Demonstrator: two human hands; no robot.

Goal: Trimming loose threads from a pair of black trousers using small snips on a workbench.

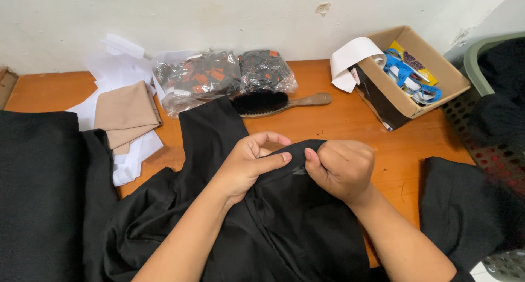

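Both hands meet over a fold of black garment (284,227) that lies heaped on the orange wooden counter (350,123), directly under and between the wrists. The left hand (249,164) pinches the raised edge of the cloth between thumb and forefinger, its other fingers curled above the fold. The right hand (342,167) is closed into a loose fist on the same edge, just beside the left, thumb tip nearly touching the left forefinger; a small dark detail sits on the cloth between them (a button or buttonhole, too small to tell).

The fabric looks soft, light and limp: it drapes and creases freely, so it would sag wherever it is not held and would likely slide on itself. The folded edge, where both hands already grip, seems the firmest place to take it.

Beyond the hands lies a wooden-handled brush (273,103) with dark bristles, and past it two clear plastic bags (219,77) of small dark and orange pieces. Beyond and to the right stands an open cardboard box (432,77) with blue items inside. To the left, beyond the left forearm, a folded beige cloth (126,112) rests on white paper sheets (117,60). More black cloth (38,189) lies far left, and a plastic basket (492,140) stands far right.
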